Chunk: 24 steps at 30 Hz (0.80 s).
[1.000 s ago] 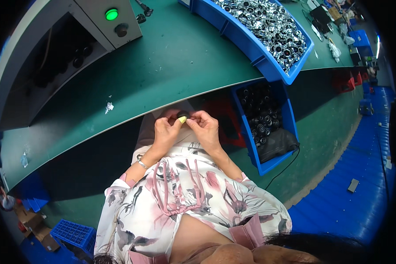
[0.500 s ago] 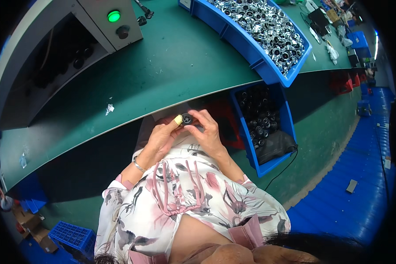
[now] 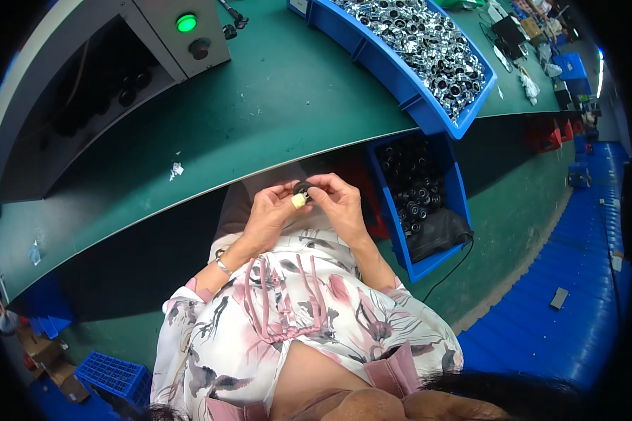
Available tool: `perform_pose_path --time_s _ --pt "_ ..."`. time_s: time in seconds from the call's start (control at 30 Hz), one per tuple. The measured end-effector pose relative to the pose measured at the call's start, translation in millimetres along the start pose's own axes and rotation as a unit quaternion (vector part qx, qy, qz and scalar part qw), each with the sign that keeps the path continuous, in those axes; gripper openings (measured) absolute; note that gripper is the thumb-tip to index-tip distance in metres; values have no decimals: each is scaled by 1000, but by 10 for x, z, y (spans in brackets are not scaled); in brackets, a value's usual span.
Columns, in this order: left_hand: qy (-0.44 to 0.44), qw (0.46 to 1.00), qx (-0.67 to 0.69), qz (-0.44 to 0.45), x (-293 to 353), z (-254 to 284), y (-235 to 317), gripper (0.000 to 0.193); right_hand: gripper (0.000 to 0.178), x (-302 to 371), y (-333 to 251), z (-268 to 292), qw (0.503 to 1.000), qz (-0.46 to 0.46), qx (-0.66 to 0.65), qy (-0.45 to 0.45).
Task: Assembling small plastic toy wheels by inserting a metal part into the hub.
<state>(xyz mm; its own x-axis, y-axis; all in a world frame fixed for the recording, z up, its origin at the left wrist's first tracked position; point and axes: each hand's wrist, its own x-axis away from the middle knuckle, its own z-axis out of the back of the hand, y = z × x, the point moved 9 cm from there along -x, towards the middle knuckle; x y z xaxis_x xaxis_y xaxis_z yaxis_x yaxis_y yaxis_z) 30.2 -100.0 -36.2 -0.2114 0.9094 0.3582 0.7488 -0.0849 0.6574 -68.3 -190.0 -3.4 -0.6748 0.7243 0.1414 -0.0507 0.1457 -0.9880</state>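
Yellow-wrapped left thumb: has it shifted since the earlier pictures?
Yes, slightly: judged against the green workbench, the yellow-wrapped left thumb has moved toward the body and a bit right.

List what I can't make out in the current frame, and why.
Head view: the full shape of the black round part; fingers of the left hand and right hand cover much of it.
Head view: what lies under the dark covering in the lower blue bin.
Head view: the far end of the shiny parts' blue tray, cut off by the upper edge.
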Motion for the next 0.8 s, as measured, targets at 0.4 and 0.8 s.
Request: perform_pose_path --time_s 0.4,0.8 --pt "5 998 -26 -50 -5 58 81 44 20 3 265 -119 988 -28 -155 6" --pt "-34 999 -31 -22 -24 82 -3 39 49 101 -550 -143 915 261 303 -44"
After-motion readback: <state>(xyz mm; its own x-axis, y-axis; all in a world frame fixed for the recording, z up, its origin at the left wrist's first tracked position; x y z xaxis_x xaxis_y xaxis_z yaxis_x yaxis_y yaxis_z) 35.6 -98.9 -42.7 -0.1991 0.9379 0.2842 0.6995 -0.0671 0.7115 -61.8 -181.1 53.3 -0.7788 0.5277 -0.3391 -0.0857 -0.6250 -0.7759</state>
